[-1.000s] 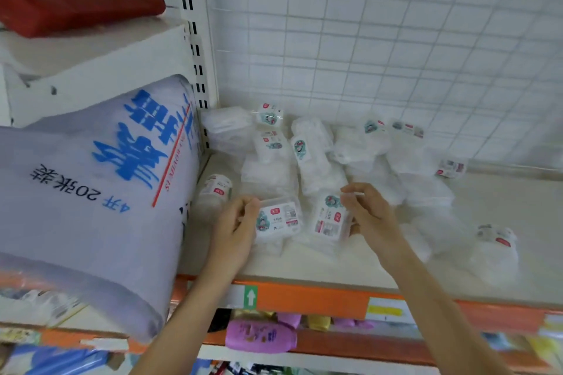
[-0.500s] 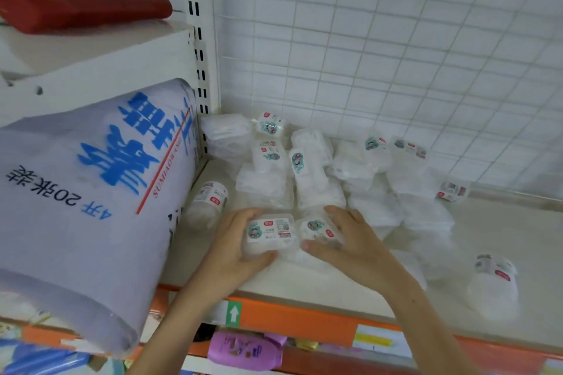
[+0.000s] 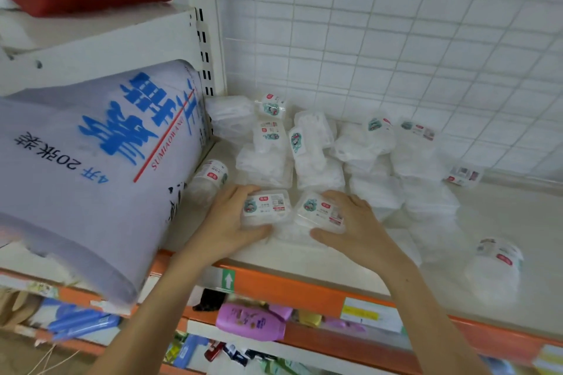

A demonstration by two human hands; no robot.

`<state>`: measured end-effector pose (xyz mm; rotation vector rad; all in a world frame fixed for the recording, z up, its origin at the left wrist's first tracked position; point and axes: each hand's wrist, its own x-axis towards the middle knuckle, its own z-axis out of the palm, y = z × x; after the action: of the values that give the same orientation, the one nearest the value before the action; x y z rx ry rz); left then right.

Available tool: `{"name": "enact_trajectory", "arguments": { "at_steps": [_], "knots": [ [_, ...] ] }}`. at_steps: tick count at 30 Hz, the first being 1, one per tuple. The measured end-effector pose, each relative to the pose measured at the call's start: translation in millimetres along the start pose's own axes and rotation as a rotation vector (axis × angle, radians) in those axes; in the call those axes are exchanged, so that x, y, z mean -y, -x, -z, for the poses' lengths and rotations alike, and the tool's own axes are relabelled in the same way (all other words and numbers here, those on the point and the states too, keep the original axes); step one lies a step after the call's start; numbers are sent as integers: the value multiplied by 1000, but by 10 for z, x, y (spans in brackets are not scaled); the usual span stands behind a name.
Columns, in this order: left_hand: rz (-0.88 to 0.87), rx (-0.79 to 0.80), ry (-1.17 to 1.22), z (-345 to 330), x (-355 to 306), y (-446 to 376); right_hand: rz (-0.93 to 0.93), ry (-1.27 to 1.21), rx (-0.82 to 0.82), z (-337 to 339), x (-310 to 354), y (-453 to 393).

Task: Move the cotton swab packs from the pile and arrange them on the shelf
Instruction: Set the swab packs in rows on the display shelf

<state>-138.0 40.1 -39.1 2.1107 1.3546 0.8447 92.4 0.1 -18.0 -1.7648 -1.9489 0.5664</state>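
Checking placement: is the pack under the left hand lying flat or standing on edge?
Flat: the pack shows its label face-up on the shelf, left hand gripping it.

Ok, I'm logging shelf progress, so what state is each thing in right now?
left hand: grips a flat swab pack at the shelf front, label up.
right hand: grips a second swab pack, tilted, beside the first.
pile of swab packs: jumbled behind the hands.
round tub: lying on its side by the big paper bag.
second round tub: apart, at right.
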Motion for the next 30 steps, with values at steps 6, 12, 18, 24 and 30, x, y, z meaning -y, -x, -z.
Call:
{"name": "enact_trajectory", "arguments": {
  "at_steps": [6,12,18,24,30],
  "knots": [
    [-155,-85,-99,26,-88,-59,97,96,-181,-16,67,77],
    [-400,-76,-52,-12,-315,-111,98,218,-503,86,35,501],
    [-636,170,131,-381,-641,38,-233,297,-642,6,70,1481],
    [-833,395,193,-1028,-1135,512,-614,314,-708,-206,20,2649],
    [-981,654,213,-1819,-1640,1131,-888,289,-828,-456,-3,3825]
  ]
}}
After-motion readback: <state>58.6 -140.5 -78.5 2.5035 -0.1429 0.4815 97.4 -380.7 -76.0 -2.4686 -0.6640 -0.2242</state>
